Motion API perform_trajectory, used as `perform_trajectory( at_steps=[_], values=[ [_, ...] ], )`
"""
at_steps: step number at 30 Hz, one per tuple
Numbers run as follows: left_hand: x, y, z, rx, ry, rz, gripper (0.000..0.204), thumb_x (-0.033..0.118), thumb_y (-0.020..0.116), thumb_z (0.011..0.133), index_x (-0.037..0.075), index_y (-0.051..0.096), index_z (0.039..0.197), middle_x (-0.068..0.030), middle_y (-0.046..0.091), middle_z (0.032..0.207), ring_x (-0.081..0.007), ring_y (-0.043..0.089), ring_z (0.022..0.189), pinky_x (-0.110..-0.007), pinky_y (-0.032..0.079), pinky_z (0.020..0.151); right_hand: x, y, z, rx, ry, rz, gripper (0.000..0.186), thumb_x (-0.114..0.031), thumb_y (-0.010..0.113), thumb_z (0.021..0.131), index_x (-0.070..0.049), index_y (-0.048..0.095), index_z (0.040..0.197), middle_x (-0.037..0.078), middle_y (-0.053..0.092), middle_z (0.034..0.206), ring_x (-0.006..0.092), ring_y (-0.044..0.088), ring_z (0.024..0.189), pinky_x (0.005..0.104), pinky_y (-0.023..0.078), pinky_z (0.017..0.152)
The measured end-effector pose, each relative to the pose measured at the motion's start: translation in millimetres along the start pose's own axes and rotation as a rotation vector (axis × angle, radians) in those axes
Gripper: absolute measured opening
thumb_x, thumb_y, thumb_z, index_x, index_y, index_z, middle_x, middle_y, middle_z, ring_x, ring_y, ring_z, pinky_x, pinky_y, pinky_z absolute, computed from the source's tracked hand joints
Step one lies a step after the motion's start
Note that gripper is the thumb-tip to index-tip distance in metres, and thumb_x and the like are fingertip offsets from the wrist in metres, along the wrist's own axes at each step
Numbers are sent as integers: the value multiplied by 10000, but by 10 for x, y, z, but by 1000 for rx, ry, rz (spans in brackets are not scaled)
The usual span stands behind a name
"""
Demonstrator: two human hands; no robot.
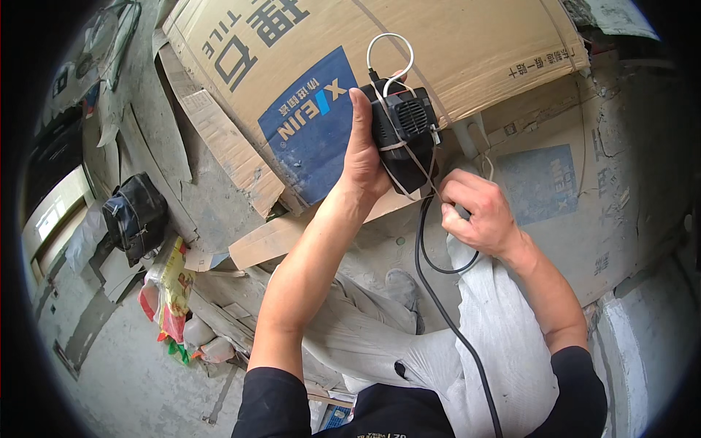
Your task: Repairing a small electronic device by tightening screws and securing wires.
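In my left hand [360, 157] is a black boxy device [410, 117] with a vented grille, its thumb raised along the left side. Pale bands or cords wrap the device, and a short white cable [411, 55] loops up from its top. My right hand [478, 212] is closed just below and right of the device, around a black cable [447, 271]. A dark end of it shows between the fingers. The cable curls in a loop beneath the hands, and one length runs down over my right leg.
A large printed cardboard box [467, 51] lies in front of me, with a torn flap [228, 146] at its left. Another flattened carton [548, 190] is at the right. A black bag [136, 217] and colourful plastic bags [171, 292] sit at the left on the dusty floor.
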State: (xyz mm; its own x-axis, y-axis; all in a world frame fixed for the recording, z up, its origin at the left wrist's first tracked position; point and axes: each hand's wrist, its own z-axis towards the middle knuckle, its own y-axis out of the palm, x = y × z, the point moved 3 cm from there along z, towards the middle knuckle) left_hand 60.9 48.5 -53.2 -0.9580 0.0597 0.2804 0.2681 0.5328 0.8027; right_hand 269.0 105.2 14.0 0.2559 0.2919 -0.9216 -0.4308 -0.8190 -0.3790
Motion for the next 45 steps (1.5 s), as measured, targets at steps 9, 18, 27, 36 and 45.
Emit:
perform_trajectory(
  at_steps=[9, 18, 27, 36, 45],
  values=[
    [164, 88, 43, -45, 37, -132, 1033, 920, 582, 1024, 106, 581, 1660, -177, 748, 1393, -357, 758, 1252, -591, 661, 1067, 30, -43, 198, 85, 116, 150, 86, -21, 718, 932, 30, 664, 976, 138, 705, 980, 296, 688, 813, 412, 569, 752],
    [283, 25, 133, -131, 91, -192, 959, 872, 536, 1088, 74, 614, 1614, -199, 740, 1395, -379, 747, 1282, -602, 647, 1104, 193, 40, 223, 153, 366, 356, 173, -119, 751, 1055, 14, 667, 982, 55, 659, 829, 117, 576, 729, 329, 488, 663],
    [295, -69, 192, -65, 114, -189, 946, 877, 533, 1085, 76, 655, 1574, -218, 774, 1361, -395, 771, 1244, -625, 649, 1099, 181, 98, 232, 294, 185, 297, 237, -245, 794, 1154, -15, 793, 1212, -18, 645, 823, 53, 561, 759, 284, 475, 669],
    [219, 191, 140, 13, 113, -92, 834, 882, 554, 1073, 156, 690, 1459, -136, 797, 1254, -351, 807, 1135, -574, 688, 994, 392, 233, 300, 99, 587, 944, 435, -442, 728, 1196, -20, 727, 1303, -117, 498, 787, -2, 380, 646, 229, 306, 551],
    [158, 197, 158, -82, 78, -114, 886, 842, 489, 1126, 119, 594, 1628, -169, 761, 1422, -366, 783, 1268, -583, 663, 1094, 627, 403, 186, -80, 599, 1442, 303, -391, 669, 1231, -115, 682, 1106, -130, 401, 726, 4, 283, 581, 227, 216, 516]
  ],
)
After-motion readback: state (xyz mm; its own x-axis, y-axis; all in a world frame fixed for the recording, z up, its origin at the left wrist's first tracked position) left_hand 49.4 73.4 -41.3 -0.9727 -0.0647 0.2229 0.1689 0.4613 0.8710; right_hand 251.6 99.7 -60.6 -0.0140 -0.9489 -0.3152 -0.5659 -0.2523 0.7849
